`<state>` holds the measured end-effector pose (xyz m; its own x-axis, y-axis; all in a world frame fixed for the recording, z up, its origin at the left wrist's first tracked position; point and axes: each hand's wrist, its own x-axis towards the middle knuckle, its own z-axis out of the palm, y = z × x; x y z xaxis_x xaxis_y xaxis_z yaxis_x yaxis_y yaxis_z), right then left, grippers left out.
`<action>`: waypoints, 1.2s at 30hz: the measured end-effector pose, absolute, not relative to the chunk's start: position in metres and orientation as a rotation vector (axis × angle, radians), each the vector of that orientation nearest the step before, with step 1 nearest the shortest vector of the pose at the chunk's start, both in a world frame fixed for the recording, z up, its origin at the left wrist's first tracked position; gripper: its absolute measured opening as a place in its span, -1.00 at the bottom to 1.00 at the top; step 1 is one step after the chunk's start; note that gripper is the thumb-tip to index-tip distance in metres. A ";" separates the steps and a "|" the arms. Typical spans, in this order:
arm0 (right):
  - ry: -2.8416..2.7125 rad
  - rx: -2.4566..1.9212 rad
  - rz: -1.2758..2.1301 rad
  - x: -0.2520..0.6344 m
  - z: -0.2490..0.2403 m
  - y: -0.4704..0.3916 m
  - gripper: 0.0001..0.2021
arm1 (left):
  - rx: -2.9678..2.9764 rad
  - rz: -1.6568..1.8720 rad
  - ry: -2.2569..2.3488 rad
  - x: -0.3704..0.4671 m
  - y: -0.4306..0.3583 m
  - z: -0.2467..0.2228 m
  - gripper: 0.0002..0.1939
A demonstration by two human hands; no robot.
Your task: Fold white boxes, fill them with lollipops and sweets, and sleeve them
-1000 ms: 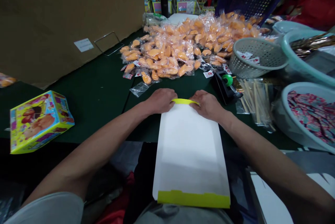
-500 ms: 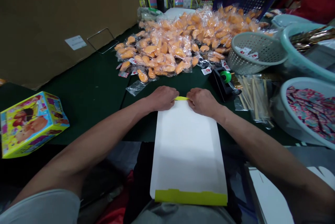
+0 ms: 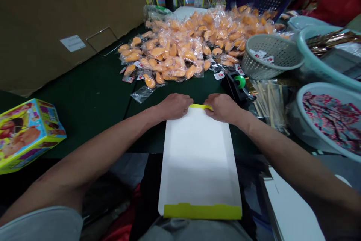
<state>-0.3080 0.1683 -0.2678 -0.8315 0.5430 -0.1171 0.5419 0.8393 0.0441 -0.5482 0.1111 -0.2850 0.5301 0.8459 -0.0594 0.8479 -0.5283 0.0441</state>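
Note:
A white cardboard sheet (image 3: 199, 158) with yellow-green edge flaps reaches from the table edge back to my body. My left hand (image 3: 175, 106) is closed on its far left corner, fingers curled over the edge. At the far right corner my right hand (image 3: 222, 108) grips the same sheet. Between the two hands a strip of the yellow far flap shows, folded up along the edge. The fingertips of both hands are partly hidden. Just beyond the hands lies a large heap of orange pieces in clear bags (image 3: 180, 51).
A printed yellow box (image 3: 31, 135) stands at left, before a large brown carton (image 3: 70, 15). To the right are a tape dispenser (image 3: 235, 87), bagged sticks (image 3: 269, 103), a perforated basket (image 3: 272, 53) and a basin of patterned packets (image 3: 296, 109). White card sheets (image 3: 293, 211) lie lower right.
The view has shifted slightly, so surroundings sit a little further left. My right hand has moved slightly outward along the far edge, baring more of the yellow flap.

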 end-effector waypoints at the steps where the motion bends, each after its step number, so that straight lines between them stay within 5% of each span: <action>1: 2.880 0.849 0.039 -0.309 -0.268 0.168 -0.78 | 2.696 -0.036 1.489 -0.549 0.111 -0.286 -0.84; 18: 2.793 0.804 0.135 -0.312 -0.264 0.164 -0.80 | 2.714 -0.090 1.466 -0.550 0.108 -0.289 -0.68; 36: 2.805 0.810 0.207 -0.322 -0.264 0.159 -0.75 | 2.823 -0.092 1.489 -0.552 0.093 -0.286 -0.73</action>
